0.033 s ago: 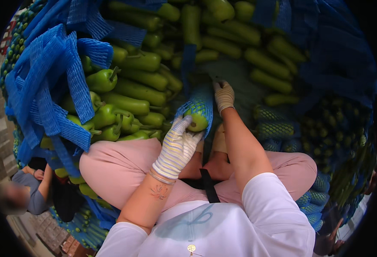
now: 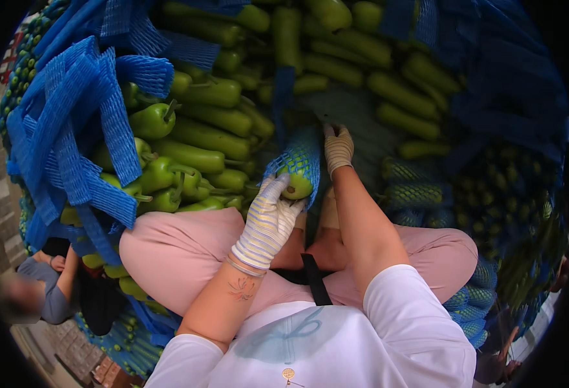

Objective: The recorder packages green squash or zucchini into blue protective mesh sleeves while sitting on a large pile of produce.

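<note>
A pale green bottle gourd [image 2: 298, 186] lies in a blue foam net sleeve [image 2: 302, 155], its rounded end showing at the sleeve's near opening. My left hand [image 2: 270, 216], in a striped white glove, is closed around this near end with the fingers on the gourd and the net's edge. My right hand [image 2: 339, 150], in a similar glove, is just right of the sleeve's far part, with its fingers curled. What those fingers hold, if anything, is hidden in the shade.
Bare green gourds [image 2: 197, 155] are piled to the left and ahead. Loose blue net sleeves [image 2: 71, 129] heap at the far left. Netted gourds [image 2: 417, 194] lie to the right, beside my folded legs [image 2: 181, 249]. Another person [image 2: 48, 284] sits at the lower left.
My right hand has shifted very slightly and its fingers sit a little differently. The left hand and the netted gourd have barely moved.
</note>
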Tool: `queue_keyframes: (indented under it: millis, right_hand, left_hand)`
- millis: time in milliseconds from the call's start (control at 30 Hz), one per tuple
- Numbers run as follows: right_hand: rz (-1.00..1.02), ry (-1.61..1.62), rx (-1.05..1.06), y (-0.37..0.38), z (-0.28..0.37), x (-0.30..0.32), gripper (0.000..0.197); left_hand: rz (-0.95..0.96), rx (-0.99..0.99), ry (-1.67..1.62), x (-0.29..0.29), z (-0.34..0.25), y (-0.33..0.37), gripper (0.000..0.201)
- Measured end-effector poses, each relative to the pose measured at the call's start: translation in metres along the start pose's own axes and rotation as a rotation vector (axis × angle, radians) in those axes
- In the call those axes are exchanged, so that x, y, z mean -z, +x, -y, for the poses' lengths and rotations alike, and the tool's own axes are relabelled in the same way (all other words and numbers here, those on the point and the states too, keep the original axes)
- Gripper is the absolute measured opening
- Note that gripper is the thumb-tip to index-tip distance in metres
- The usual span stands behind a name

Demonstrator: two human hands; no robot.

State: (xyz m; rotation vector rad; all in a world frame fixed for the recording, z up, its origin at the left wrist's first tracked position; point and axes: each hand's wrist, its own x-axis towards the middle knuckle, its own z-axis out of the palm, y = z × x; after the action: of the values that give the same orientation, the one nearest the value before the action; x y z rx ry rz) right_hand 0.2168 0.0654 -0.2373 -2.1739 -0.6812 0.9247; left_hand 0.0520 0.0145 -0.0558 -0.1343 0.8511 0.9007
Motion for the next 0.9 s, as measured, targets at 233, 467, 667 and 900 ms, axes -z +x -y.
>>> queue_keyframes:
  millis: [233,467,667,900]
  right_hand:
    - [0.971,1.486,-0.812,-0.095,0.004,0.035,0.062]
    - [0.675,1.532,-0.236,-0.166,0.089,0.174,0.056]
    - [0.455,0.936,0.209,-0.256,0.056,0.39,0.069]
    - [-0.022,-0.093,0.226,-0.38,0.007,0.481,0.076]
  left_hand:
    - [0.083,-0.35,1.205,0.038,0.034,0.0,0.037]
    - [0.427,-0.274,0.787,0.003,-0.051,-0.091,0.046]
    - [0.492,-0.343,0.548,0.009,-0.065,-0.087,0.046]
    - [0.521,-0.349,0.622,0.015,-0.054,-0.084,0.046]
